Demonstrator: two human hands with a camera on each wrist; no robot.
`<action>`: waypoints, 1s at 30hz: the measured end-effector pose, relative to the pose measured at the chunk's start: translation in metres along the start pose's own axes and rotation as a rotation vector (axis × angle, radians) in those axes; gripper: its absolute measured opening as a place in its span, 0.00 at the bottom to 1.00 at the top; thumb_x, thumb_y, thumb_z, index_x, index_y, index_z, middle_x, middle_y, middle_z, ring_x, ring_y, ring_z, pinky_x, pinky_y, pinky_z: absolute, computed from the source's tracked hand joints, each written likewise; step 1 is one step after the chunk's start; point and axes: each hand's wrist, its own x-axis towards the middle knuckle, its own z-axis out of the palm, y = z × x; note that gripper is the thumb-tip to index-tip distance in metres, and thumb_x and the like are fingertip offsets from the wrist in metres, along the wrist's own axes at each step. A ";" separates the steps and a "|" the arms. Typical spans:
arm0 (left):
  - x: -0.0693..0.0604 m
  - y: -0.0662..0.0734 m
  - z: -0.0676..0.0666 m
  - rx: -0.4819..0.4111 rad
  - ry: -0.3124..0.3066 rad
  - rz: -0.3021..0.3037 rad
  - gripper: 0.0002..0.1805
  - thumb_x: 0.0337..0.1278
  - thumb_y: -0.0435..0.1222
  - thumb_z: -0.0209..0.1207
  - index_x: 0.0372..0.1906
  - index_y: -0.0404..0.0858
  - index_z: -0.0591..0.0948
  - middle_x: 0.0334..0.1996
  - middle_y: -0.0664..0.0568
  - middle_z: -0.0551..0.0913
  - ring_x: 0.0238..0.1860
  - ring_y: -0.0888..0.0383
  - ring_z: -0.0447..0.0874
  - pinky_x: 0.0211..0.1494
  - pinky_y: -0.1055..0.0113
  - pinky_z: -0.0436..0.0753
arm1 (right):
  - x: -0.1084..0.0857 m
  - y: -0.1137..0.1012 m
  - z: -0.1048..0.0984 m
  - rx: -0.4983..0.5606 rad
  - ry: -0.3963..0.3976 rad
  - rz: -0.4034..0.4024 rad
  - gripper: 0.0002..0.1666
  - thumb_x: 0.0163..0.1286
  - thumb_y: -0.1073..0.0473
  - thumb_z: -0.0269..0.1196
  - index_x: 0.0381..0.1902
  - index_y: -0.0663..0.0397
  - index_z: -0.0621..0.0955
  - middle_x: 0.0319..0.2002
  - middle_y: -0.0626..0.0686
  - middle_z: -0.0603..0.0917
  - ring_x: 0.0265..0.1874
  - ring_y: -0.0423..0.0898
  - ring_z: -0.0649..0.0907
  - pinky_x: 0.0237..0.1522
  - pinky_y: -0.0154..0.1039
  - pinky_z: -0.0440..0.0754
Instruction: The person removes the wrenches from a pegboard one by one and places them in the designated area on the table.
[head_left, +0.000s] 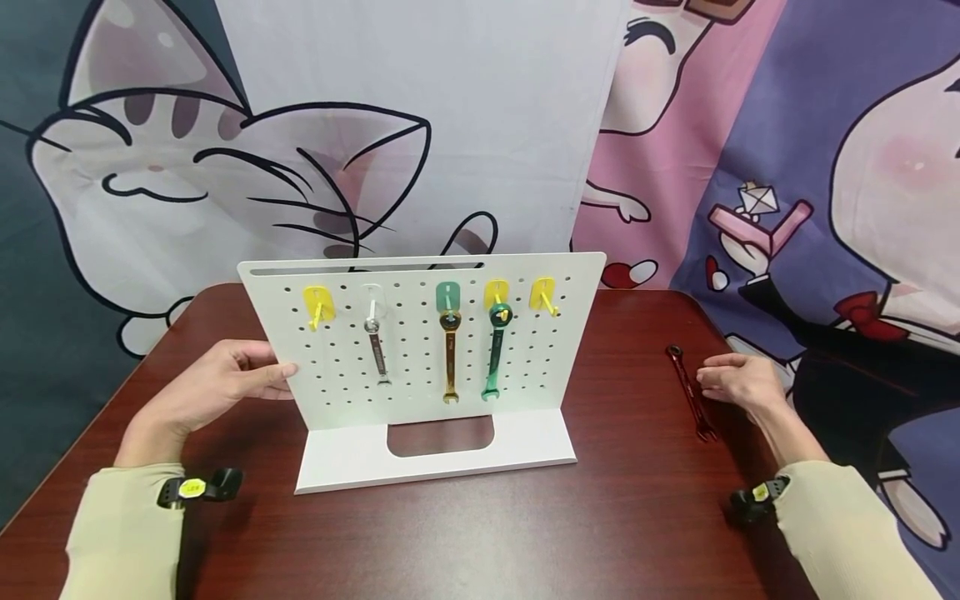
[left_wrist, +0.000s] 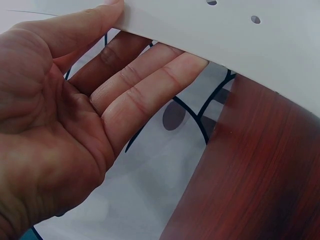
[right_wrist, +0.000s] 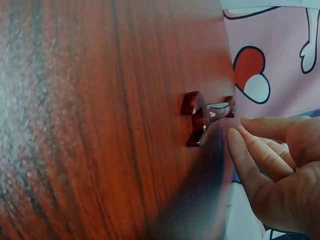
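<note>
Left hand pinched the white board by its edge, thumb in front and fingers behind, probably to steady it. A silver wrench, a gold wrench and a green wrench hung ring-end up, since hooks bore them. Just beside the red wrench lying on the table, the right hand held nothing, its fingers loosely bent, thumb and fingertips slightly apart.

Place: indoor work setup, room type unclear
Table: wood-grain, pegboard with hung wrenches
Cloth: cartoon-printed, behind table
</note>
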 end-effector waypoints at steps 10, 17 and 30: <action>0.000 0.001 0.000 0.014 0.002 -0.012 0.22 0.76 0.40 0.62 0.64 0.30 0.82 0.52 0.44 0.92 0.46 0.55 0.95 0.50 0.69 0.89 | -0.012 -0.017 0.005 0.200 -0.067 -0.118 0.12 0.70 0.71 0.69 0.47 0.52 0.86 0.33 0.41 0.92 0.34 0.35 0.91 0.40 0.37 0.91; 0.000 0.001 -0.001 0.021 0.005 -0.013 0.22 0.76 0.40 0.62 0.64 0.30 0.82 0.53 0.43 0.91 0.46 0.55 0.95 0.51 0.70 0.89 | -0.021 -0.031 0.010 0.398 -0.186 -0.192 0.21 0.69 0.77 0.67 0.40 0.42 0.88 0.36 0.44 0.93 0.36 0.40 0.93 0.41 0.37 0.91; 0.000 0.001 0.000 -0.003 0.000 0.001 0.22 0.75 0.38 0.63 0.64 0.28 0.82 0.50 0.48 0.93 0.45 0.54 0.95 0.51 0.70 0.89 | -0.048 -0.060 0.033 0.380 -0.269 -0.303 0.20 0.71 0.76 0.66 0.49 0.45 0.87 0.42 0.44 0.93 0.39 0.42 0.93 0.43 0.38 0.91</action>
